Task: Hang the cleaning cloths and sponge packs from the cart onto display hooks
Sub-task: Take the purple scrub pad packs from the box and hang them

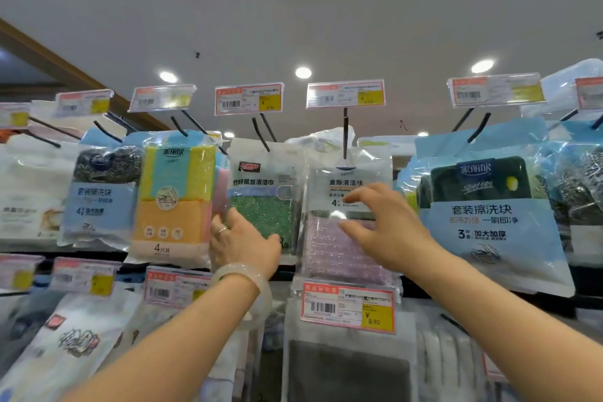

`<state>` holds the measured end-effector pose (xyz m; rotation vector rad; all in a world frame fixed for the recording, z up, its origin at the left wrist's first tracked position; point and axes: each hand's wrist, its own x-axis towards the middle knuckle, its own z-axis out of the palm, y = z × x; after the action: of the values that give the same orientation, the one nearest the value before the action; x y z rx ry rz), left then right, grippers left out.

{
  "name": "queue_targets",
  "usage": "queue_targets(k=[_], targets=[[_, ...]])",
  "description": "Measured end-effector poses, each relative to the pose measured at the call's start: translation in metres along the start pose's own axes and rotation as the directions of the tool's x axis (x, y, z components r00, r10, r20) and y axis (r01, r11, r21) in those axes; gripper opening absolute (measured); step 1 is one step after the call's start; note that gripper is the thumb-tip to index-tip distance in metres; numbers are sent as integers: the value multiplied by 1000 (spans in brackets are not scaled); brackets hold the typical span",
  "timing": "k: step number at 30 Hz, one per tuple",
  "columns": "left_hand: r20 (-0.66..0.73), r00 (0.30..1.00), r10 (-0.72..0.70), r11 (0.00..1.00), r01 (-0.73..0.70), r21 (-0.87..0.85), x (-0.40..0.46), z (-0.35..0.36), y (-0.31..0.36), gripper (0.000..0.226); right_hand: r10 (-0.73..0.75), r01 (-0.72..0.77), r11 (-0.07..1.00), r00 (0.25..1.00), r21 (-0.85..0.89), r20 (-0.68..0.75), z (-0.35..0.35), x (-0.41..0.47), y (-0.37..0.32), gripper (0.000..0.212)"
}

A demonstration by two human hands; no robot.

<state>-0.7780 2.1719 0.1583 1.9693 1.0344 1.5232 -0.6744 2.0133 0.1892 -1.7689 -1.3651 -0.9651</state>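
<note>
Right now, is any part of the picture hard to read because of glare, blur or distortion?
Head view: ceiling lights glare on the plastic packs; a bright spot sits on the pink sponge pack near the right hand; the edges bend and blur, so the far-left price tags are unreadable.

Glossy clear plastic sponge pack; black metal hook.
</note>
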Motion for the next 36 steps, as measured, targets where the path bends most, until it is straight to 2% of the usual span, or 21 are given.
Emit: queue_targets(k=[2, 4, 6, 9, 11, 12, 14, 17, 19, 22, 25, 31, 36], targets=[[100, 995, 11, 996, -19, 82, 3, -1, 0, 81, 26, 9, 992, 964, -129, 266, 4, 2, -4, 47], [175, 984, 37, 990, -60, 124, 6, 0, 7, 86, 117, -16, 970, 906, -243, 407, 6, 4, -2, 52], [188, 980, 58, 984, -89, 157, 12, 1, 14, 95, 190, -96, 965, 899, -246, 395, 8, 4, -1, 55], [170, 984, 46, 979, -79, 190, 21, 1, 21, 106, 207, -157, 967, 943, -201, 261, 12, 3, -10, 57], [165, 986, 35, 979, -67, 195, 28, 1, 23, 112, 188, -186, 982, 959, -30, 210, 15, 7, -21, 50], [158, 987, 32, 979, -63, 196, 31, 1, 23, 114, 200, -231, 967, 950, 108, 242, 16, 10, -28, 48], [139, 990, 24, 980, -51, 193, 38, 0, 20, 117, 238, -394, 844, 883, 363, 405, 21, 19, -40, 53], [159, 987, -13, 989, -11, 149, 45, -2, 12, 120, 227, -567, 639, 784, 520, 577, 37, 35, -52, 73], [194, 981, -26, 991, 0, 134, 48, -2, 8, 123, 247, -610, 577, 765, 543, 595, 50, 46, -57, 78], [244, 969, -25, 991, -8, 131, 48, 1, 6, 127, 335, -647, 541, 752, 537, 568, 64, 55, -64, 82], [258, 966, -24, 996, -1, 94, 47, 2, 7, 127, 356, -666, 501, 741, 553, 570, 67, 56, -67, 82], [204, 979, -16, 995, -4, 101, 37, -18, 10, 122, 273, -628, 481, 771, 612, 575, 53, 44, -72, 78], [173, 983, 67, 991, -86, 103, 24, -46, 14, 101, 231, -622, 440, 776, 648, 587, 35, 35, -85, 77]])
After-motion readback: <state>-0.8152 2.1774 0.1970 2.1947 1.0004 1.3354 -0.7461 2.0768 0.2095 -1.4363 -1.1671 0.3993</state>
